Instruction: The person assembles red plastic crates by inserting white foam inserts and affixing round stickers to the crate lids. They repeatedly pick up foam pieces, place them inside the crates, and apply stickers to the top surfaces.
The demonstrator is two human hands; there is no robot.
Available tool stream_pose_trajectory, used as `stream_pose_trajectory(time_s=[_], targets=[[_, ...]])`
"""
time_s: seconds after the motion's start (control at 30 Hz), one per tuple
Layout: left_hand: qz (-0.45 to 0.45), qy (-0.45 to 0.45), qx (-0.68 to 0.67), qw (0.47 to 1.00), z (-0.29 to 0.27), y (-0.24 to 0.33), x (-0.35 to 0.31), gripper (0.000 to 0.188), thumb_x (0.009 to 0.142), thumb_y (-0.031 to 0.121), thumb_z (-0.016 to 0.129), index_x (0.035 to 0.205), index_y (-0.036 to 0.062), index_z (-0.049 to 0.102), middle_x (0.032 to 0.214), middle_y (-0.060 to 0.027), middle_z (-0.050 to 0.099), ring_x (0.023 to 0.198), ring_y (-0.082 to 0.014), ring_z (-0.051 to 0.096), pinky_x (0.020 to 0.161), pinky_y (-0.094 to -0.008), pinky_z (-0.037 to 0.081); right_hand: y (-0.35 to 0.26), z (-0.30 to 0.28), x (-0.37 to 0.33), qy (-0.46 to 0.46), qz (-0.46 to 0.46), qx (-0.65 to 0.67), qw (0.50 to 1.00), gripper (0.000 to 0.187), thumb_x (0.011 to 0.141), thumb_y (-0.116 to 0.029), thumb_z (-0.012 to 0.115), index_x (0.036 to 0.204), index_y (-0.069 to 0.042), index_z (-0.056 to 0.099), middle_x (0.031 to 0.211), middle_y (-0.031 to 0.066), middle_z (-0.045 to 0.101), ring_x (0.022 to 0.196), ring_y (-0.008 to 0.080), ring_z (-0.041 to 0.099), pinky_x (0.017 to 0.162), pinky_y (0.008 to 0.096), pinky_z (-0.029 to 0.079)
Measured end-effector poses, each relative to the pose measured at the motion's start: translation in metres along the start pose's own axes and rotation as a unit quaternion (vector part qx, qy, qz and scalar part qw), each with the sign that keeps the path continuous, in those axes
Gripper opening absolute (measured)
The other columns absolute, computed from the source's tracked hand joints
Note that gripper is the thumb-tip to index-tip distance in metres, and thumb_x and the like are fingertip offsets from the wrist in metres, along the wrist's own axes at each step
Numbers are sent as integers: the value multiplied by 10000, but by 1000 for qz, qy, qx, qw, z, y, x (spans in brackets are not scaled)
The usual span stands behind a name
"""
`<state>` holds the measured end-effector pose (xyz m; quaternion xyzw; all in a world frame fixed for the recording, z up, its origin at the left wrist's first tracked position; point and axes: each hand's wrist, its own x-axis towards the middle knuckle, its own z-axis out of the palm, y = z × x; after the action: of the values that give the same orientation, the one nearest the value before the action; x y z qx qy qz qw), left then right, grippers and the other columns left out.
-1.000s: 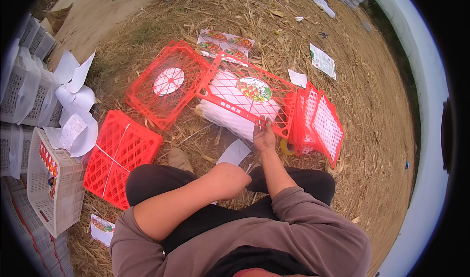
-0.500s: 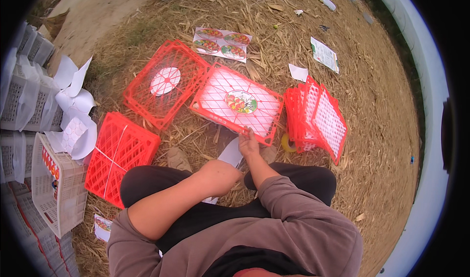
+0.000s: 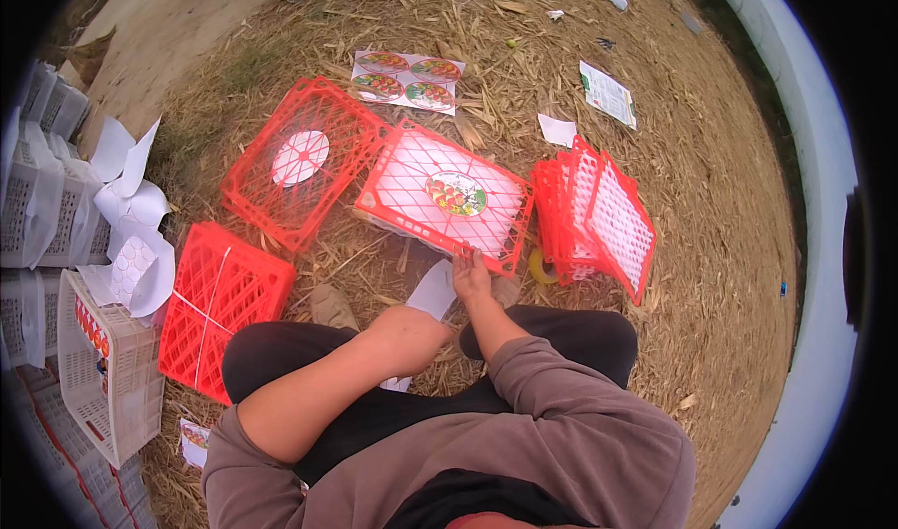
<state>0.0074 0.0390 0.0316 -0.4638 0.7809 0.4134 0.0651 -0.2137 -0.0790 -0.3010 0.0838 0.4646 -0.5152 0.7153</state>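
A red plastic lattice crate (image 3: 383, 169), with white sheeting inside and an oval fruit label (image 3: 456, 194) showing through its top, lies in front of me. My right hand (image 3: 472, 279) is at its near edge, palm up, fingers apart, fingertips against or just below the rim. Closed into a fist, my left hand (image 3: 416, 331) is held over my lap, nearer to me. A white paper sheet (image 3: 433, 292) shows just beyond that fist; whether the fist holds it or anything else is hidden.
Left of that crate sit another red crate (image 3: 245, 185) with a white oval and a tied red stack (image 3: 224, 309). Red-and-white lattice panels (image 3: 599, 216) lean at right beside yellow tape (image 3: 541, 267). A label sheet (image 3: 408, 81) lies beyond; a white crate (image 3: 110, 365) stands at left.
The whole view has shifted slightly, so things sit a little farther left. My right fingers have slipped from over the crate's rim and spread. My left fist stays closed.
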Motion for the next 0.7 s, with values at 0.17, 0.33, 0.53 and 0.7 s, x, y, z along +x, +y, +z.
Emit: stream_pose_trajectory(time_s=[0.17,0.33,0.53,0.7], targets=[[-2,-8,-1,1000,3,-2,1,311,882,158,675,1181,148,759,969,-165,770,942,-366,758,808,-494,590,6,-8,1,76,15,-60,995,353,1074,-370,640,1222,-50,623,1250,98,700,1169,264,679,1013,377,584],[6,-9,3,1000,1,-3,-1,305,880,156,683,1177,146,752,966,-158,771,939,-356,760,805,-489,593,-7,-1,-10,99,197,-252,942,577,1063,-552,580,1136,18,637,1148,192,735,968,295,733,787,349,602],[18,11,2,1000,2,-2,-3,262,870,143,678,1125,125,735,903,-159,761,892,-352,763,788,-501,591,-11,45,-22,-62,-56,-795,601,507,1041,-475,595,1122,19,675,1121,238,744,928,307,745,743,436,580],[27,62,-16,998,6,-1,-18,168,873,143,663,1031,102,705,848,-150,746,827,-346,757,768,-493,572,-7,128,9,-172,-504,-780,329,594,990,-474,636,1502,-177,580,1607,210,473,1496,466,395,1215,608,306]])
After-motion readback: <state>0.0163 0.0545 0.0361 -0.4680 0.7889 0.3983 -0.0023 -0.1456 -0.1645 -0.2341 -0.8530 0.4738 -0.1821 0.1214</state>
